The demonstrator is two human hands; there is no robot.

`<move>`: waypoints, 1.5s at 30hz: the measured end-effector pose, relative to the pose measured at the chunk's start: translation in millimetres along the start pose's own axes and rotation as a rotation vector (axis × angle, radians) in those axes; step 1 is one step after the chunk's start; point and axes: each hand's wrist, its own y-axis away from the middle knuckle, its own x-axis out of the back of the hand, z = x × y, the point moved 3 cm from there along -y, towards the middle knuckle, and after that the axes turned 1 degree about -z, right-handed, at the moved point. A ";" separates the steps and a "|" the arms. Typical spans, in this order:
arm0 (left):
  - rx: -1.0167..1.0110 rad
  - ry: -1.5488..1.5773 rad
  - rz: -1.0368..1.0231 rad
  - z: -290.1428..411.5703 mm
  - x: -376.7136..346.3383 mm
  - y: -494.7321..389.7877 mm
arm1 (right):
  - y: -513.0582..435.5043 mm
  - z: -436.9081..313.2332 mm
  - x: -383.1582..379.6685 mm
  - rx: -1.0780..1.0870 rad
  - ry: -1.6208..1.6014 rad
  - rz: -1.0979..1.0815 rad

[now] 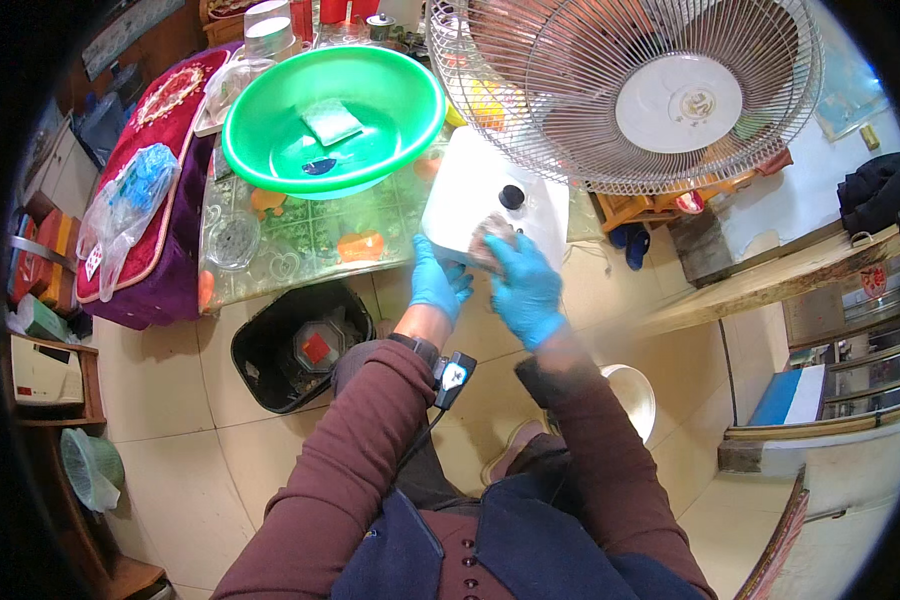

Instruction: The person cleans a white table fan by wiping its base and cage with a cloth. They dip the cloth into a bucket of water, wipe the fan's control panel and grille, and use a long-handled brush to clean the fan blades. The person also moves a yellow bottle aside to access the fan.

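My left hand [436,283], in a blue glove, grips the near left edge of the white fan base [457,196]. Gloved the same way, my right hand [526,289] presses a greyish-brown cloth [489,238] onto the base's near part. A round black knob [511,196] sticks up just beyond the cloth. The wire-caged fan head [679,105] looms over the far right side, with a pale round centre cap. How the base connects to the head is hidden behind the cage.
A green plastic basin [412,161] holding a pale sponge [332,121] stands on the patterned tablecloth [311,240]. Below lies a black bin [259,375]. At left is a red-covered seat [146,259] with plastic bags [131,202]. A white bucket [634,394] stands by my right arm.
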 end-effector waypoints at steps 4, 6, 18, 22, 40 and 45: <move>-0.248 0.091 -0.223 3.1 -10.8 -5.7 | -17.0 -26.7 -35.7 0.119 0.117 -0.151; -0.148 0.136 -0.239 1.2 -10.5 -7.0 | -8.3 -18.4 -38.1 0.164 0.086 -0.084; -0.083 -0.105 -0.102 -4.7 8.8 -20.1 | 85.6 137.6 13.8 -0.480 -0.143 -0.059; -0.028 -0.258 -0.076 -9.4 15.8 -28.6 | 77.7 140.2 13.6 -0.573 -0.678 0.117; 0.075 -0.220 -0.094 -12.6 1.4 -12.4 | 28.4 148.1 62.7 -0.505 -1.262 0.507; -0.051 -0.203 0.143 -0.3 7.6 11.9 | 21.4 137.4 93.8 -0.562 -1.580 0.638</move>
